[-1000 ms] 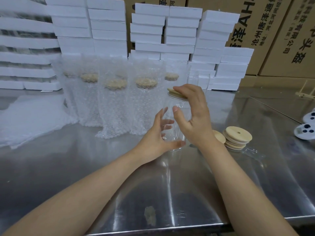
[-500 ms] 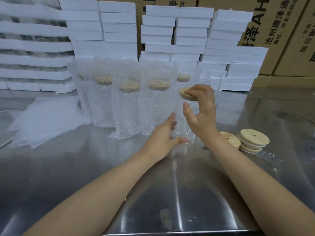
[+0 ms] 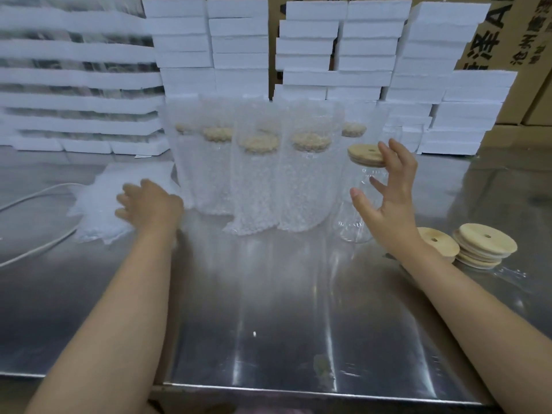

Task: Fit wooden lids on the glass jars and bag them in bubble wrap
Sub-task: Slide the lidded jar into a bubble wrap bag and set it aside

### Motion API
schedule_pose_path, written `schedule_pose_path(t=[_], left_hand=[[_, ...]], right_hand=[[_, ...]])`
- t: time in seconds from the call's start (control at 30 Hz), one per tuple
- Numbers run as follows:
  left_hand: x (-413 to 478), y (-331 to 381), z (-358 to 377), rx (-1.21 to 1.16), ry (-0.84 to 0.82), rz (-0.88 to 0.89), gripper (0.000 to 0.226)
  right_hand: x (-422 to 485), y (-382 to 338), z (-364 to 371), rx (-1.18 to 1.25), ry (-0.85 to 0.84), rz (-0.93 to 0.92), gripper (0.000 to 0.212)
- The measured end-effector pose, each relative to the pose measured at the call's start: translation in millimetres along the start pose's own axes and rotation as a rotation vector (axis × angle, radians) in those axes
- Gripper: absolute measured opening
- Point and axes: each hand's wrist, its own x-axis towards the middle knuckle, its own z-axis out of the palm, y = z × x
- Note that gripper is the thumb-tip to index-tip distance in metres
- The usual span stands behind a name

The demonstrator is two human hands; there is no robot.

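Our right hand (image 3: pixel 388 201) has opened off the glass jar (image 3: pixel 357 210), fingers spread, leaving its wooden lid (image 3: pixel 366 155) seated. Our left hand (image 3: pixel 149 204) has left the jar and now lies loosely open on the bubble-wrap bags (image 3: pixel 95 210) across the steel table (image 3: pixel 268 309), so bagging looks next.

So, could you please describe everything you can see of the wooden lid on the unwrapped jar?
The wooden lid is a round, flat, pale disc, bamboo-like in look, with a small hole near its centre and a lighter band under its rim. It sits atop the clear glass jar, tilted slightly, apparently not pressed fully home. The right hand is open beside it, its fingers at the lid's right edge. The jar stands upright on the steel table, right of the bubble-wrapped jars.
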Motion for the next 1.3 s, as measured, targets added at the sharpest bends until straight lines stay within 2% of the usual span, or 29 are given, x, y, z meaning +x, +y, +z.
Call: schedule_pose_path(t=[0.07, 0.2, 0.3, 0.4, 0.43, 0.47, 0.53, 0.6, 0.67, 0.73, 0.77, 0.83, 0.87, 0.9, 0.97, 1.03, 1.13, 1.2, 1.27, 1.3], left_hand=[[3.3, -13.5, 5.7, 0.126, -0.069, -0.048, 0.031], [5.7, -16.4, 10.0, 0.035, 0.03, -0.016, 0.027], [5.5, -11.8, 4.5, -0.066, 0.195, 0.008, 0.026], [1.8, -1.3, -13.4, -0.2, 0.524, 0.076, 0.025], [-2.6, 5.9, -22.3, -0.306, 0.648, 0.173, 0.025], [-9.8, 15.8, -31.8, -0.462, 0.764, 0.342, 0.024], [-35.5, 39.4, -42.5, -0.773, 0.897, 0.843, 0.014], [-75.7, 63.9, -43.5, -0.85, 0.763, 1.256, 0.007], [-121.0, 82.9, -34.8, -0.748, 0.507, 1.517, 0.014], [-159.1, 93.4, -20.0, -0.535, 0.074, 1.606, 0.006], [-170.6, 95.5, -12.9, -0.426, -0.08, 1.625, 0.002], [-179.6, 95.8, -4.4, -0.437, -0.188, 1.72, 0.007], [-180.3, 94.6, -4.5, -0.536, -0.306, 1.684, 0.009], [-179.9, 94.1, -9.3, -0.68, -0.496, 1.538, 0.008], [-176.0, 96.7, -16.8, -1.033, -0.801, 1.119, 0.009], [-166.1, 100.7, -24.4, -1.313, -0.977, 0.782, 0.016], [-142.6, 97.2, -36.5, -1.691, -1.282, 0.376, 0.026], [-130.3, 92.5, -39.2, -1.743, -1.27, 0.254, 0.027], [-125.8, 95.5, -34.4, -1.687, -1.136, 0.228, 0.015], [-125.0, 98.4, -31.6, -1.637, -1.037, 0.245, 0.018]], right_hand=[[-0.9, -1.7, 2.3, -0.004, 0.004, -0.01, 0.066], [0.1, -3.3, 3.6, -0.021, 0.005, -0.023, 0.065], [3.0, -2.5, 0.9, -0.034, 0.002, -0.036, 0.066], [2.4, -0.6, 1.6, -0.024, 0.0, -0.032, 0.067], [1.8, 0.8, 2.7, -0.016, -0.003, -0.022, 0.07], [1.0, 2.5, 4.0, -0.01, -0.008, -0.006, 0.072], [0.8, 5.4, 6.2, -0.008, -0.017, 0.026, 0.078], [2.2, 7.7, 7.5, -0.022, -0.021, 0.034, 0.081], [3.5, 9.2, 7.9, -0.032, -0.005, 0.026, 0.081], [5.0, 11.5, 6.3, -0.031, 0.026, 0.027, 0.081], [6.0, 13.5, 4.5, -0.041, 0.044, 0.026, 0.079], [7.4, 17.9, -0.6, -0.072, 0.079, 0.044, 0.076], [7.9, 20.0, -3.4, -0.082, 0.097, 0.065, 0.075], [8.6, 22.6, -5.9, -0.087, 0.113, 0.08, 0.075], [10.3, 25.2, -8.8, -0.081, 0.13, 0.11, 0.075], [12.1, 25.0, -9.0, -0.087, 0.127, 0.13, 0.076], [10.6, 18.4, -5.0, -0.129, 0.073, 0.082, 0.075], [9.9, 15.4, -2.9, -0.15, 0.033, 0.035, 0.074], [12.3, 12.3, -3.6, -0.17, 0.022, 0.0, 0.07], [13.8, 12.9, -3.8, -0.198, 0.014, -0.025, 0.068]])
